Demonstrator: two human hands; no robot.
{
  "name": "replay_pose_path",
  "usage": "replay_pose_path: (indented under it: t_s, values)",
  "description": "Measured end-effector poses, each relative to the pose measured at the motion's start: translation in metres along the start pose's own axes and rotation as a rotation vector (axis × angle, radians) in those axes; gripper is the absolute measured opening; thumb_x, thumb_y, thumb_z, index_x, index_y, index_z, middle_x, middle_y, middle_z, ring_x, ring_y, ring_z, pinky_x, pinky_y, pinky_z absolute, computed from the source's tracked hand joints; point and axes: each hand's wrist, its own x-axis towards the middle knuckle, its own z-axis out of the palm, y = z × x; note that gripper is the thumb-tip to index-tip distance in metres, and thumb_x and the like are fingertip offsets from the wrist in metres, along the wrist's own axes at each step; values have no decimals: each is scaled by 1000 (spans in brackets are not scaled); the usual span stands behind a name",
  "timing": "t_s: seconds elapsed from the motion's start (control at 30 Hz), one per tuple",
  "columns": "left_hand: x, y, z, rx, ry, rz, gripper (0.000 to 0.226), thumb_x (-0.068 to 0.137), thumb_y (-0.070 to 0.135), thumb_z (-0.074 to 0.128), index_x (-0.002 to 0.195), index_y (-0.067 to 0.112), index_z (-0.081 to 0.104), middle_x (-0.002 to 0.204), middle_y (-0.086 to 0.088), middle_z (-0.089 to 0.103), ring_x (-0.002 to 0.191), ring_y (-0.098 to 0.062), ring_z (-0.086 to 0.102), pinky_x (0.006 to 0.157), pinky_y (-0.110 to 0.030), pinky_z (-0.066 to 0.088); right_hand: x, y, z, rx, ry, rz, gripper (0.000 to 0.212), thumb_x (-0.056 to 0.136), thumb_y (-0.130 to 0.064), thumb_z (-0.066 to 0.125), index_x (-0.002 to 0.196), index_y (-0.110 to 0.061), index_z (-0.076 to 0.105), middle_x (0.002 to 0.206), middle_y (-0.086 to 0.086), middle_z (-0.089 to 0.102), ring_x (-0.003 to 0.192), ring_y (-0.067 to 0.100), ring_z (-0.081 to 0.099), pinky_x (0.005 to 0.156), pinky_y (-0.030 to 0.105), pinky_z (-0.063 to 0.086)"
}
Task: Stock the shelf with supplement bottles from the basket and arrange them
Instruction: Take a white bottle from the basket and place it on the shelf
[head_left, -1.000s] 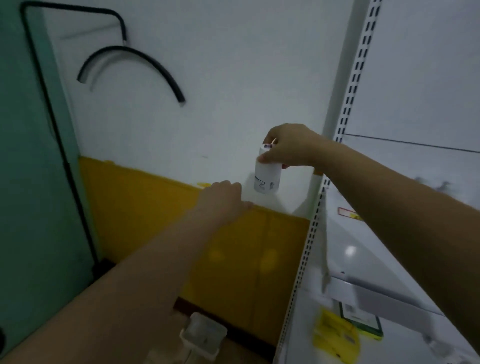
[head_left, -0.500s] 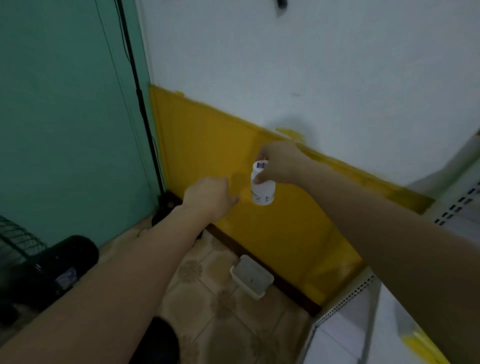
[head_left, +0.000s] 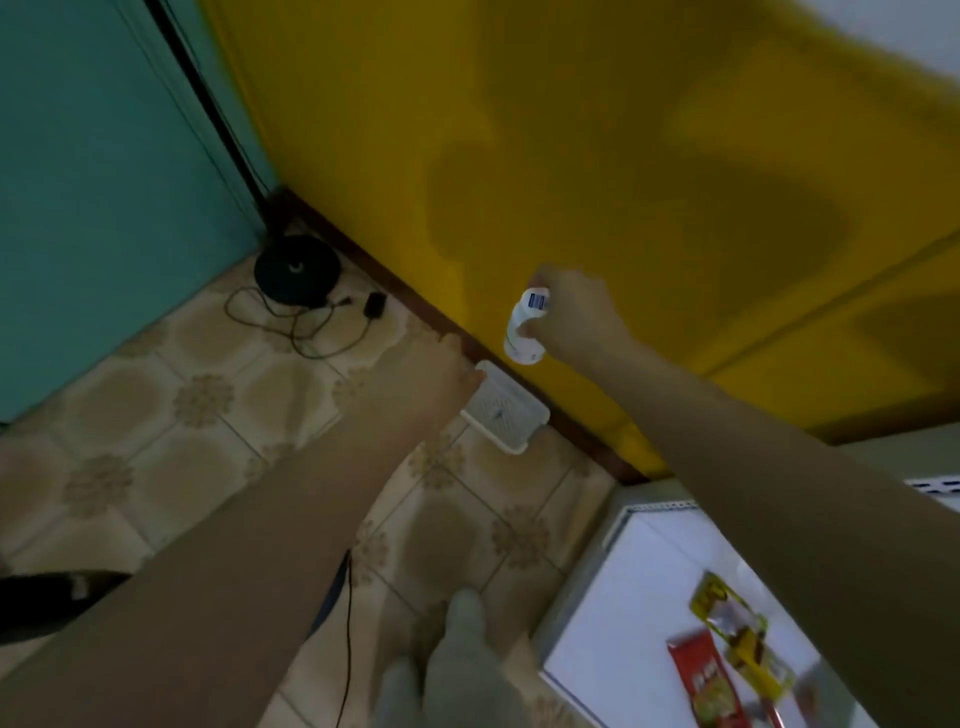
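My right hand (head_left: 576, 317) grips a small white supplement bottle (head_left: 523, 332) with a blue barcode label, held in the air in front of the yellow wall. My left hand (head_left: 431, 374) reaches forward and down with nothing in it; its fingertips are just above the left end of a white basket (head_left: 511, 415) that stands on the tiled floor against the skirting board. The basket looks empty from here. A white shelf (head_left: 639, 623) shows at the bottom right.
Two snack packets, one yellow (head_left: 737, 639) and one red (head_left: 704, 680), lie on the white shelf. A black round base (head_left: 296, 270) with loose cables and a plug sits in the floor corner. A teal wall is on the left. My legs (head_left: 457, 670) show below.
The view has tilted down from the wall to the floor. Both hands have dropped lower, the right still holding the bottle, the left now close over the basket.
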Motion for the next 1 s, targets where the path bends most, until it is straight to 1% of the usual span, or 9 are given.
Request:
replay_pose_path:
  t_s: [0.1,0.17,0.27,0.4,0.53,0.63,0.77,0.87,1.0]
  values:
    - [36,-5,50,18,-42,35,46,97,45,40,123,9,49,118,-12,53,106,-28,52,80,-36,43,38,44,53,56,33,44,29,89,-6,60,117,-3,54,116,17,53,96,32,55,73,39,45]
    - [59,-8,84,48,-76,59,49,97,46,38,128,9,45,118,-12,53,105,-28,53,79,-35,44,56,72,94,94,42,74,19,88,-3,58,106,-6,55,107,15,51,89,30,53,69,36,41]
    - [91,-16,146,54,-129,81,48,97,45,38,125,7,48,116,-13,55,104,-27,54,79,-35,46,81,119,165,120,35,139,22,86,-2,61,108,-2,58,111,18,55,97,32,57,80,40,50]
    - [128,-30,236,50,-210,95,44,96,44,41,119,7,50,115,-12,55,107,-28,53,81,-35,43,112,173,254,125,13,207,38,85,-10,66,121,-4,56,125,17,55,111,33,56,93,45,50]
    - [160,-48,330,90,-314,108,45,97,44,38,124,10,47,121,-10,51,113,-27,49,88,-37,42,150,221,343,188,35,226,38,86,-7,64,123,-5,56,125,16,56,113,31,55,93,44,50]
    - [182,-61,398,111,-345,112,48,97,45,38,129,10,44,128,-10,48,118,-27,46,94,-38,42,188,256,408,264,46,238,29,83,-2,64,111,-8,58,115,12,56,100,23,51,92,39,47]
    - [210,-73,473,135,-378,101,49,98,45,37,131,9,42,132,-11,45,123,-29,44,94,-39,42,231,297,477,155,13,235,50,87,-7,64,135,-7,49,137,15,50,124,29,49,105,39,41]
    - [229,-81,518,154,-389,121,49,98,45,37,129,8,43,129,-13,46,121,-29,44,94,-39,42,249,319,521,135,0,253,44,87,1,56,131,-4,51,131,18,51,119,31,51,99,36,43]
    - [250,-87,561,155,-384,144,51,97,46,37,130,7,42,127,-13,47,119,-30,45,96,-40,42,255,341,565,44,-74,306,42,94,-8,53,136,-5,45,140,14,44,128,25,42,105,27,22]
